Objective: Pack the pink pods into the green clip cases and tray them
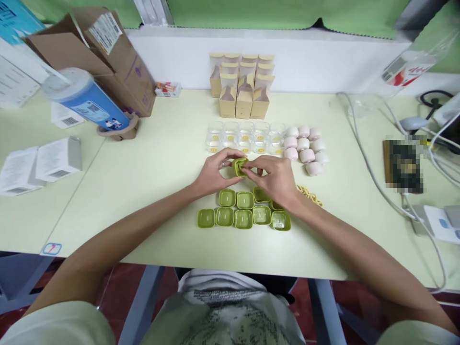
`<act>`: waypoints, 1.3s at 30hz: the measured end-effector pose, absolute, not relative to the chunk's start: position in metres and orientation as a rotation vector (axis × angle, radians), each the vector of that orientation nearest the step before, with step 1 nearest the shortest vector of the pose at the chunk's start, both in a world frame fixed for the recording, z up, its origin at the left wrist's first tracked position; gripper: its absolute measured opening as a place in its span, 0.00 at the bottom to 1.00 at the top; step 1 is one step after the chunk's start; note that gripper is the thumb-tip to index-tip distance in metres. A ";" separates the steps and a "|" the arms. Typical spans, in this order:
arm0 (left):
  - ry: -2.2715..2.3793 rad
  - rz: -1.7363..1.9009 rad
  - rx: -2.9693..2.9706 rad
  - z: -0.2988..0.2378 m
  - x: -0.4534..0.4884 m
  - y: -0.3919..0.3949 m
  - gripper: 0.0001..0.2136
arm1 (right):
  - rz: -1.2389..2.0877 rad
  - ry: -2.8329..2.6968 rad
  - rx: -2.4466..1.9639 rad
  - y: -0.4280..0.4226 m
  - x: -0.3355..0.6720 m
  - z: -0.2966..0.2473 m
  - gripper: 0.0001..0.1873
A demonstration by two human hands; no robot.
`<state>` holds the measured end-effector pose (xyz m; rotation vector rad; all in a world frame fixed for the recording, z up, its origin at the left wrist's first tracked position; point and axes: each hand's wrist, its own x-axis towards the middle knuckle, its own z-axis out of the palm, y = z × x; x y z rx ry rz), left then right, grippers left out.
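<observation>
Above the middle of the table, my left hand [218, 173] grips a small green square cup [237, 166] by its sides. My right hand [275, 178] is closed, with thumb and fingertips pinched at the cup's opening; what they hold inside is too small to make out. Below both hands stand several like green cups [225, 217], each with a small slot in its floor; my right hand partly covers those at the right. Beside my right wrist lies a pile of yellowish loops [309, 195]. Behind my hands are clear plastic cups [245, 136] with yellow marks, next to pale pink rounded pieces [306, 143].
Several open kraft boxes [244, 98] stand against the back wall. At the left are a cardboard carton [132, 72], a blue canister [93, 105] and white boxes [57, 158]. A grey cable [370, 177] and a blurred dark object [402, 165] lie at the right.
</observation>
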<state>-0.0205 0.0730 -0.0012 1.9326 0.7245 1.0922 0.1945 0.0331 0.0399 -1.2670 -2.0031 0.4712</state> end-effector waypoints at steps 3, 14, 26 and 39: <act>0.696 1.116 1.974 -0.003 -0.020 0.072 0.28 | 0.386 -2.039 -1.311 0.031 0.190 0.036 0.11; 0.745 1.148 2.068 -0.004 -0.020 0.068 0.30 | 0.309 -2.142 -1.342 0.028 0.178 0.039 0.16; 0.786 1.224 2.047 -0.006 -0.021 0.076 0.33 | 0.657 -1.727 -1.312 0.041 0.200 0.068 0.13; 0.722 1.328 2.330 -0.003 -0.024 0.080 0.33 | 1.499 -1.346 -1.065 0.045 0.195 0.054 0.29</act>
